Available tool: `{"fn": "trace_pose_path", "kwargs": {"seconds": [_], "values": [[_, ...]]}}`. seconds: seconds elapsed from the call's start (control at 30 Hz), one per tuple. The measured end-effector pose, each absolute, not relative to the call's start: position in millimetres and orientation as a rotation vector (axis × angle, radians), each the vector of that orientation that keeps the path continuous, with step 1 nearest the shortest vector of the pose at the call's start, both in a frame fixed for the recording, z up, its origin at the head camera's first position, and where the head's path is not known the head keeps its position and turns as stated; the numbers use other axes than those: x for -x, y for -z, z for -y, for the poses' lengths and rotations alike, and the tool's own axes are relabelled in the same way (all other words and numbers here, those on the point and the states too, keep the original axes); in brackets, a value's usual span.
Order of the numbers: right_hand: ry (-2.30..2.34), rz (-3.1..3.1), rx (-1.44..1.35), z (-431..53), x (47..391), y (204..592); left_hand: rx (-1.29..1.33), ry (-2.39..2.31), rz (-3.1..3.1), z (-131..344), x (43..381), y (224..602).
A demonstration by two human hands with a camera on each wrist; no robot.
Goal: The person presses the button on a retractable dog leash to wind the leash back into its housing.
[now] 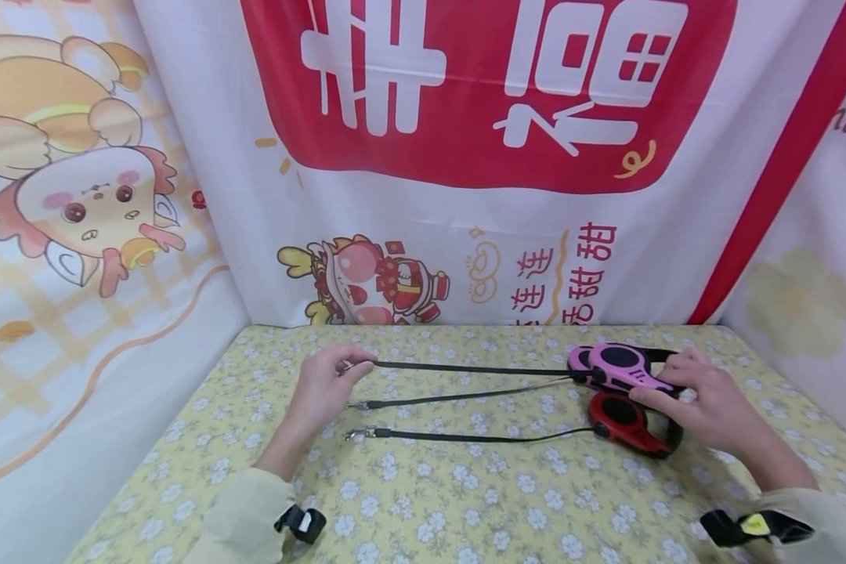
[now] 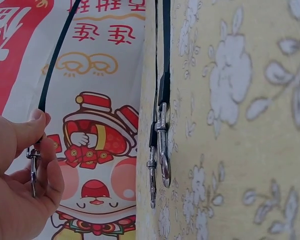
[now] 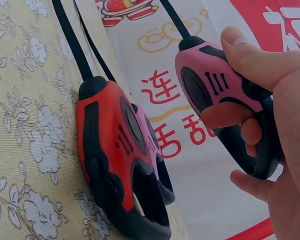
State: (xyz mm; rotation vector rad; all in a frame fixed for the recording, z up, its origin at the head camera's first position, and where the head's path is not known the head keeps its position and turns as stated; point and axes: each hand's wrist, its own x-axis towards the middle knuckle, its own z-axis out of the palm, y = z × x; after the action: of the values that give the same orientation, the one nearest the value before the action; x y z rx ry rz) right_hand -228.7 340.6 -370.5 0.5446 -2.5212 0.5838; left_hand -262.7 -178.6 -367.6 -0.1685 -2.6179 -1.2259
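Observation:
Three retractable dog leashes are in the head view. My right hand (image 1: 712, 403) grips the handle of a pink one (image 3: 217, 75), lifted above the table. Its black strap (image 1: 465, 369) runs straight across to my left hand (image 1: 327, 384), which pinches the strap's end between thumb and finger. Below that pinch hangs a metal clip (image 2: 34, 172), partly behind the fingers. A second pink leash (image 3: 151, 131) lies on the table, mostly hidden behind the red leash (image 1: 623, 423). Both have their straps drawn out leftward, ending in metal clips (image 2: 162, 145) near my left hand.
The table wears a yellow floral cloth (image 1: 458, 501). Behind it hangs a white fabric backdrop (image 1: 423, 211) with red lettering and cartoon figures, and another printed fabric (image 1: 113, 329) covers the left side. Black straps (image 1: 303, 523) circle both sleeves.

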Motion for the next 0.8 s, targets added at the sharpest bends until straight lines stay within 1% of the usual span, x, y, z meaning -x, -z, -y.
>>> {"fn": "trace_pose_path", "kwargs": {"seconds": [0.17,0.43,0.8], "values": [[-0.569,2.492,-0.55,-341.0,227.8,369.4,0.172,1.211,2.598,176.4,260.2,368.4],[-0.533,2.532,-0.475,-336.0,226.5,365.5,0.192,1.172,2.592,174.8,257.2,366.9],[-0.535,2.501,-0.508,-332.4,226.4,366.9,0.155,1.184,2.597,173.2,257.5,367.0]]}}
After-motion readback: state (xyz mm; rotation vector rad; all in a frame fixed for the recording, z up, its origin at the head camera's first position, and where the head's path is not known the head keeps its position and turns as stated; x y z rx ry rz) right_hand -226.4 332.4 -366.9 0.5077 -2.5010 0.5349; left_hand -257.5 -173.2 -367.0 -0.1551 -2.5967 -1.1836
